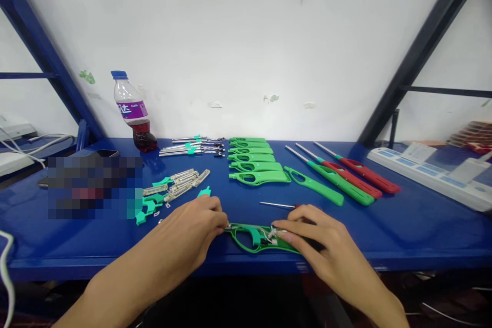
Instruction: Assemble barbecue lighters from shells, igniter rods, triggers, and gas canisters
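Note:
An opened green lighter casing (251, 250) lies near the table's front edge, its inner parts facing up. Inside it sit a teal trigger (253, 236) and thin white wires (270, 234). My left hand (200, 223) is closed in a pinch at the casing's narrow left end, where a bit of metal tube shows. My right hand (321, 236) has its thumb and fingers closed on a small pale part with wires in the casing's wider end; that part is mostly covered. Just beyond the right fingers lies a screwdriver (277, 205), its handle partly hidden.
Several green casing halves (255, 166) are lined up behind, with one more half (317, 188) beside them. Long lighters (342, 180) lie at right, near a white power strip (426, 174). Metal tubes (179, 151), clear tanks (186, 182), teal triggers (143, 214) and a bottle (134, 110) occupy the left.

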`<state>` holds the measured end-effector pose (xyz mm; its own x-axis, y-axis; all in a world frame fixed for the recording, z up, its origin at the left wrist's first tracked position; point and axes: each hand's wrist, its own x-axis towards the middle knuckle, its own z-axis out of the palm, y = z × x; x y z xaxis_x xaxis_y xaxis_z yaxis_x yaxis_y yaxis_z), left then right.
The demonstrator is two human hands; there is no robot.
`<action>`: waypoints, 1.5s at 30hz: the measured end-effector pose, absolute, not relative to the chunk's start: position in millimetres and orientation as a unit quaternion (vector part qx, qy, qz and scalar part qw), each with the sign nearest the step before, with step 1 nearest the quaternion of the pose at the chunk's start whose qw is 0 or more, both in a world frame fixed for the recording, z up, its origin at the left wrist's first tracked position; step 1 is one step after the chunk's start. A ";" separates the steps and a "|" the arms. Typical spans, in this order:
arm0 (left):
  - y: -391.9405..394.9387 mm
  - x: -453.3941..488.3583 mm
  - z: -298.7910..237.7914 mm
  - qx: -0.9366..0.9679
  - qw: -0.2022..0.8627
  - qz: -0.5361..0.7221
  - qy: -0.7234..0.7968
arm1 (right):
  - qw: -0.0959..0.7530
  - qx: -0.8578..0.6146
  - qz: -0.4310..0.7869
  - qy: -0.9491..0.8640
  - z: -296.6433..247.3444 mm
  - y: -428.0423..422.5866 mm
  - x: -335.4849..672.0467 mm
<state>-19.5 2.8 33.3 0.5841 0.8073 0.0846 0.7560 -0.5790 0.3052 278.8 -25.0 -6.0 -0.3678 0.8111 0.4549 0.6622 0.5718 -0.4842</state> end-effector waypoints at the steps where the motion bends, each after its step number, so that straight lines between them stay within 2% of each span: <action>1: 3.2 -19.9 32.3 0.883 0.119 0.109 0.441 | 0.334 -0.447 0.109 -0.822 -5.7 -25.0 278.9; 8: 5.3 -22.4 26.8 0.883 0.094 0.128 0.441 | 0.310 -0.448 0.124 -0.830 -4.7 -24.6 279.4; 23: 5.2 -32.0 19.6 0.911 0.027 0.071 0.405 | 0.300 -0.460 0.145 -0.823 -1.0 -28.0 277.3; 32: -22.3 10.0 37.5 0.920 -0.027 0.150 0.362 | 0.288 -0.470 0.166 -0.818 -1.0 -29.5 278.4; 45: -18.2 23.4 24.1 0.922 0.046 0.145 0.355 | 0.293 -0.468 0.143 -0.821 -7.8 -25.7 279.7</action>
<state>23.4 -18.2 24.1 0.7055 0.6689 0.2342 0.6422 -0.7431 0.1878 279.7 -25.7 -7.8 -0.3899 0.8527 0.3477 0.6851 0.5210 -0.5092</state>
